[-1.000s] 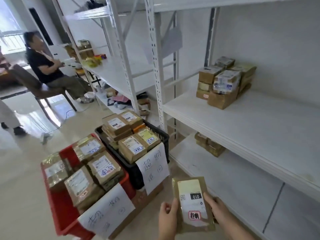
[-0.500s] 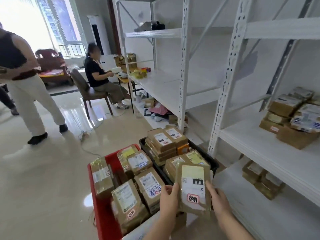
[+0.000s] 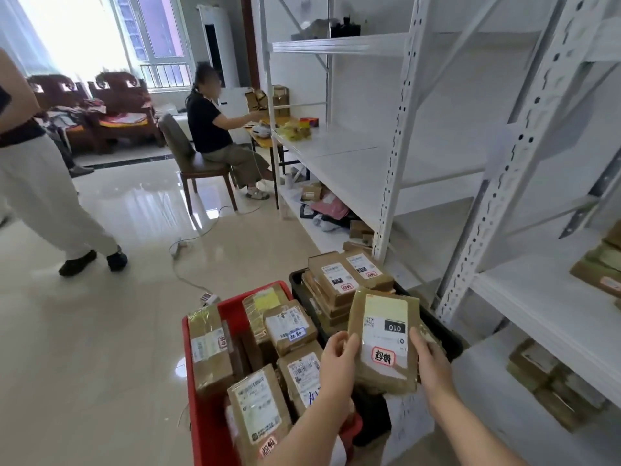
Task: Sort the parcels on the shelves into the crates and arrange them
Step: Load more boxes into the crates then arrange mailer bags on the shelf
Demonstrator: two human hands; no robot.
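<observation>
Brown cardboard parcel (image 3: 383, 341), label side up, is held flat by both hands above the near end of the black crate (image 3: 440, 334). Its left edge is gripped by the left hand (image 3: 339, 359), thumb on top near the lower corner and fingers curled beneath; its right edge is gripped by the right hand (image 3: 431, 359), thumb laid along the top face, the remaining fingers hidden under the parcel. A white label marked "010" and a red-outlined sticker are borne on the upper face. Stacked parcels (image 3: 349, 274) are seen in the far part of the black crate. Just to its left stands the red crate (image 3: 201, 391), filled with taped parcels (image 3: 289, 326) lying side by side, several with handwritten stickers. White steel shelving (image 3: 396, 156) runs along the right side; more parcels (image 3: 601, 267) are stacked on the middle shelf at the right margin and others (image 3: 551, 385) on the bottom shelf. A seated person (image 3: 218, 136) is shown at a small table in the background, and a standing person's legs (image 3: 43, 203) at the left.
</observation>
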